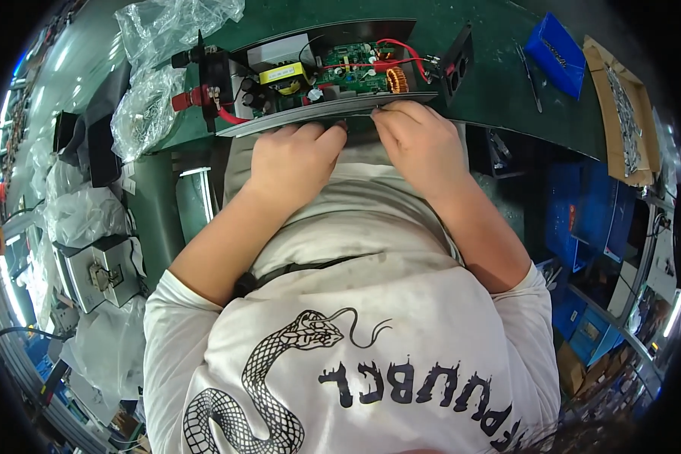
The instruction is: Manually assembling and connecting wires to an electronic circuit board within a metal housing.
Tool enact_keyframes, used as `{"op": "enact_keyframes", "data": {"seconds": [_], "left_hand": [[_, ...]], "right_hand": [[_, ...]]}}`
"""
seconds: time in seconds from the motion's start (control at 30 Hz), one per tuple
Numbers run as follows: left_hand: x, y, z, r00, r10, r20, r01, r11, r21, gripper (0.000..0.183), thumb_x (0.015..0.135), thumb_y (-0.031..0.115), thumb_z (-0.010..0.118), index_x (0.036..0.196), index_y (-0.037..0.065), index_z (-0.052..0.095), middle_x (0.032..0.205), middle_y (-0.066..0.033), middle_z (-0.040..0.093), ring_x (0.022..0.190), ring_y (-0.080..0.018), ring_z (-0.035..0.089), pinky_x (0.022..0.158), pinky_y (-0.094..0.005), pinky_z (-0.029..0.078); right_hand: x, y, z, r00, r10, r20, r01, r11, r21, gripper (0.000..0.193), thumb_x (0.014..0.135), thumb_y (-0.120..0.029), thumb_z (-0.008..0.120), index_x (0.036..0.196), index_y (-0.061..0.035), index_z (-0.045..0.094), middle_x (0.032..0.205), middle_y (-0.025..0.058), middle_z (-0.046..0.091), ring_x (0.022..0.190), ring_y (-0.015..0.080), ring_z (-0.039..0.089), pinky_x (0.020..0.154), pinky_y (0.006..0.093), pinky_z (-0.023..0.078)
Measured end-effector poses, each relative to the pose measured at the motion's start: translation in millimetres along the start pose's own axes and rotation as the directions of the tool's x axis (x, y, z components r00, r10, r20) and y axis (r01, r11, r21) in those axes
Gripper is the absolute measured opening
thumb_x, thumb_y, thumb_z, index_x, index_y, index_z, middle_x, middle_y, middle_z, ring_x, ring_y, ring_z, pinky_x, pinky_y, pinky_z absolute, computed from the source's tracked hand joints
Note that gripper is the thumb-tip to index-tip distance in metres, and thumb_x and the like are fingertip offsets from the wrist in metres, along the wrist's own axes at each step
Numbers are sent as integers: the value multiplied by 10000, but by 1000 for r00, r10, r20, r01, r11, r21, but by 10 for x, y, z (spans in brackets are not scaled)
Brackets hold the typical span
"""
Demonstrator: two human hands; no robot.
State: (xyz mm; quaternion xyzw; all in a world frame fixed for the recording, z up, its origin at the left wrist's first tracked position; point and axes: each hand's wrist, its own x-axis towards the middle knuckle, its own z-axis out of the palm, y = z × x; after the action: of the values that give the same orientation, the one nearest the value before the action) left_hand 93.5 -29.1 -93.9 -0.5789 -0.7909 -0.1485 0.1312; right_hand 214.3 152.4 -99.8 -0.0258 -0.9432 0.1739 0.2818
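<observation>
An opened power inverter [325, 112] lies lengthwise at the table's near edge, its long metal side wall toward me. Inside show a green circuit board [356, 59], a yellow-wrapped transformer [283, 74] and a copper coil [396, 79]. Its black left end plate bears a red terminal [193, 98]; the right end panel [458, 64] stands off at an angle, joined by red wires. My left hand [296, 155] is closed against the near wall, its fingertips mostly hidden. My right hand [420, 140] pinches at that wall's lower edge; whatever is in the pinch is too small to name.
Clear plastic bags [147, 106] lie left of the inverter. On the right are tweezers [530, 78], a blue bin [555, 57] of small dark parts and a cardboard tray [620, 113] of metal pieces. Blue crates [575, 204] stand below the table at right.
</observation>
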Motion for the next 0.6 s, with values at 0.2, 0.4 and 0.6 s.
{"op": "enact_keyframes", "data": {"seconds": [0.2,0.4,0.6], "left_hand": [[24,15,50,1000,-32,-1,32,999,15,122,791,184,693,902,196,644,674,6,594,577,-206,635,473,-360,506],[57,21,27,998,-65,12,65,998,18,135,752,183,698,845,191,601,667,7,590,578,-205,638,458,-367,502],[46,-5,54,997,-79,-5,79,996,32,150,740,180,708,837,190,595,653,4,583,564,-211,632,452,-370,502]], "right_hand": [[-26,15,35,999,2,37,0,999,-53,147,824,-100,746,970,-92,756,966,29,726,835,223,702,733,331,577],[-11,-2,1,998,-1,64,6,997,-77,152,826,-99,744,977,-95,754,974,28,731,828,215,706,723,329,579],[-5,-40,-4,995,43,92,-35,996,-85,150,829,-94,740,978,-93,753,966,31,735,816,207,714,704,328,582]]}}
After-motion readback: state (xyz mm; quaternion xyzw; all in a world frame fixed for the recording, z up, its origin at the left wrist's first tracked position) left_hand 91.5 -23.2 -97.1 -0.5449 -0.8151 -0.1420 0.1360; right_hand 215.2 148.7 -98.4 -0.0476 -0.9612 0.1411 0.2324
